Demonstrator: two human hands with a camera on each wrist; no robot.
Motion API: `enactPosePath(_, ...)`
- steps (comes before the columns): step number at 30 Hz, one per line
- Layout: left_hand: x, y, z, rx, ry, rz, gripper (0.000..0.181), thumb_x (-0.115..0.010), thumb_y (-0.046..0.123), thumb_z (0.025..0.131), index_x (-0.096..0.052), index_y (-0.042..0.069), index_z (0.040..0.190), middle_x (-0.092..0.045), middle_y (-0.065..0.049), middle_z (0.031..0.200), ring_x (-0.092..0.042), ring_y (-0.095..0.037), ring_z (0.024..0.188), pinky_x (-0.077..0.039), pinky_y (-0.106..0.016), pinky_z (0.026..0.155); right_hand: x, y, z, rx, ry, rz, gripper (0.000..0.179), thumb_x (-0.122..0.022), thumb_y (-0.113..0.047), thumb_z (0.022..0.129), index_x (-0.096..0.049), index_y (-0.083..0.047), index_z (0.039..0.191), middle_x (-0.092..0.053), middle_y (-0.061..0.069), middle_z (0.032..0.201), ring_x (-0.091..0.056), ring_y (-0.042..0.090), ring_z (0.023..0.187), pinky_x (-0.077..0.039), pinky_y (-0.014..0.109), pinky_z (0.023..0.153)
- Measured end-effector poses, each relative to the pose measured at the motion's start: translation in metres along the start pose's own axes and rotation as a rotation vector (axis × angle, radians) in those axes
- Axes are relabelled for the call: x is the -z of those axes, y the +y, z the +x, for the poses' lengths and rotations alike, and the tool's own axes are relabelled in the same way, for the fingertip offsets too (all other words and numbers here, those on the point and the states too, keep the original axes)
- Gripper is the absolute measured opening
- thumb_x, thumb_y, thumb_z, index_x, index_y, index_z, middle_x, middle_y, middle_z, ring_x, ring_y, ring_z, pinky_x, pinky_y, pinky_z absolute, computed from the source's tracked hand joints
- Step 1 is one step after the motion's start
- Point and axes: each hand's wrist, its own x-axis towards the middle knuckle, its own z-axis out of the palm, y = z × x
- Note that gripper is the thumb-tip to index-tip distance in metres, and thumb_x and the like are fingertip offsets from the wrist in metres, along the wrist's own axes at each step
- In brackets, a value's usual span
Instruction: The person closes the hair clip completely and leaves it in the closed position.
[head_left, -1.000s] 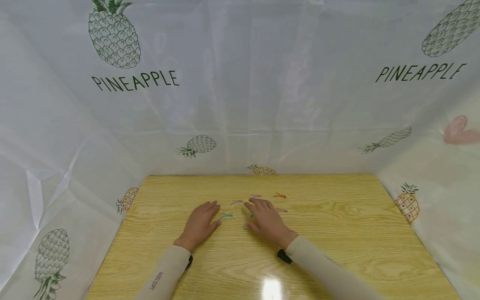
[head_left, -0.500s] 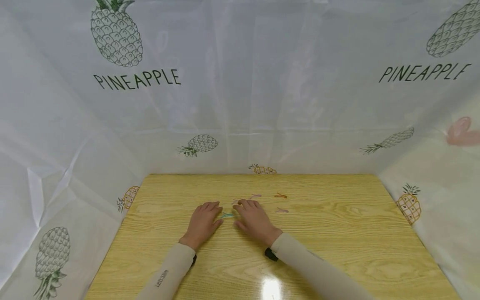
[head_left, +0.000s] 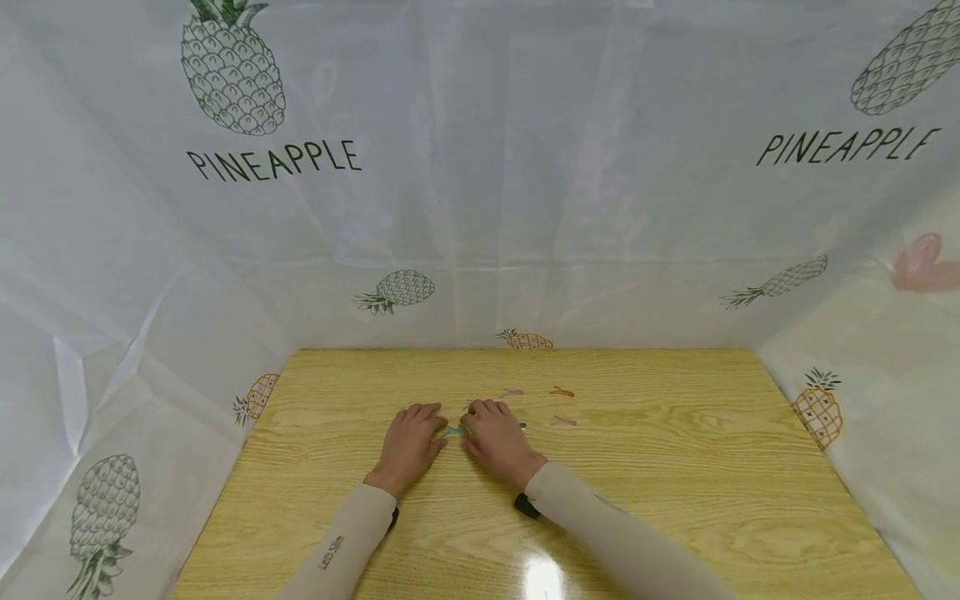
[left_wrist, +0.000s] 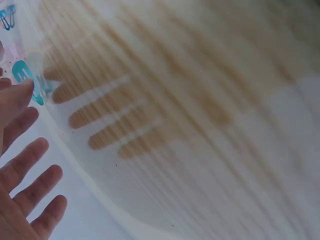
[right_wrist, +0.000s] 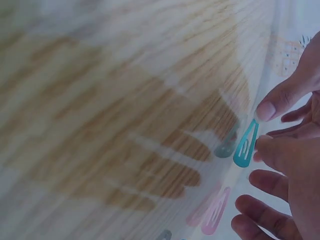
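Note:
A teal snap hair clip (head_left: 452, 432) lies between the two hands on the wooden table. My left hand (head_left: 408, 446) has its thumb and a fingertip at the clip's narrow end, and its other fingers are spread in the left wrist view. From the other side my right hand (head_left: 497, 442) pinches at the clip with curled fingers; in the right wrist view a fingertip meets the edge of the teal clip (right_wrist: 243, 154). Part of the clip is covered by the hands. Half hidden behind the right hand is a blue hair clip (head_left: 522, 425).
More hair clips lie around: an orange one (head_left: 562, 391), a pink one (head_left: 564, 422) and a lilac one (head_left: 512, 392). Another pale clip is mostly hidden behind the right hand. A pineapple-print sheet (head_left: 480, 208) encloses the table (head_left: 675, 467) at the back and sides.
My right hand has moved left from the blue clip to the teal one, uncovering the blue clip's end and hiding a pale clip. The left hand has edged slightly closer to the teal clip.

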Motion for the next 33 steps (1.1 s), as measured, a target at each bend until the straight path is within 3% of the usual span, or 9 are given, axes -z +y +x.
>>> enactPosePath(11,-0.005,0.002,0.003,0.003,0.013,0.018,0.018,-0.086,0.021,0.09,-0.081,0.014,0.107,-0.069,-0.008,0.135,-0.062,-0.03,0.125,-0.052,-0.049,0.103,-0.009,-0.003,0.008,-0.025,-0.002,-0.016,0.021,-0.074,-0.034,0.102,-0.076,-0.017,0.113,-0.066,0.001,0.123,-0.061,0.021,0.118,-0.05,0.04,0.105)
enactPosePath(21,-0.007,0.004,0.006,-0.012,0.036,-0.025,0.015,-0.087,0.018,0.088,-0.082,0.013,0.101,-0.07,-0.009,0.13,-0.064,-0.03,0.119,-0.053,-0.051,0.098,-0.01,-0.008,0.015,-0.06,-0.001,-0.043,0.005,-0.073,-0.016,0.102,-0.078,-0.016,0.102,-0.067,0.0,0.111,-0.062,0.019,0.105,-0.053,0.036,0.095)
enactPosePath(27,-0.008,0.005,0.005,-0.003,0.059,-0.005,0.017,-0.088,0.023,0.088,-0.082,0.015,0.102,-0.07,-0.007,0.13,-0.063,-0.028,0.12,-0.053,-0.05,0.1,-0.009,-0.008,0.011,-0.065,0.054,-0.011,0.006,-0.073,-0.017,0.102,-0.078,-0.014,0.098,-0.068,0.0,0.111,-0.064,0.019,0.105,-0.054,0.036,0.093)
enactPosePath(33,-0.001,0.009,0.002,-0.014,0.129,-0.001,0.019,-0.09,0.025,0.086,-0.082,0.017,0.101,-0.071,-0.005,0.128,-0.064,-0.027,0.118,-0.053,-0.049,0.099,0.001,-0.006,0.001,-0.05,0.133,0.04,0.005,-0.078,-0.019,0.098,-0.078,-0.016,0.094,-0.067,-0.001,0.106,-0.064,0.019,0.103,-0.055,0.037,0.092)
